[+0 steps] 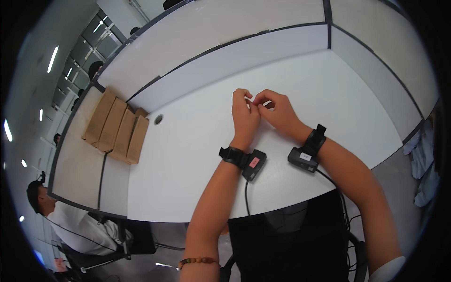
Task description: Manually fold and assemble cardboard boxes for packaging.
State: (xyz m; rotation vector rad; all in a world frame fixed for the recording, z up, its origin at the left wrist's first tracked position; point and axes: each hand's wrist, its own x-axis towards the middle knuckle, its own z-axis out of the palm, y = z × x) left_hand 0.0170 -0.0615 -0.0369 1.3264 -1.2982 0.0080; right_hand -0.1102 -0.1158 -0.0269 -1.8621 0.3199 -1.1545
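Observation:
Above the middle of the white desk (188, 164), my two hands meet at the fingertips. My left hand (245, 117) is closed, its fingers curled and its thumb turned toward the other hand. My right hand (281, 113) is closed too, thumb and forefinger bent into a ring against the left fingertips. Whatever may be pinched between them is too small or too hidden to make out. A black strapped device (254, 164) with a cable sits on my left wrist, and a similar device (303, 159) on my right. My left forearm wears a beaded bracelet (199, 260).
Several brown cardboard boxes (114, 124) stand at the desk's left end, beside a round cable hole (159, 119). Pale partitions (225, 58) enclose the back and sides. A person (77, 225) sits beyond the left partition. Blue cloth (425, 162) hangs at the right.

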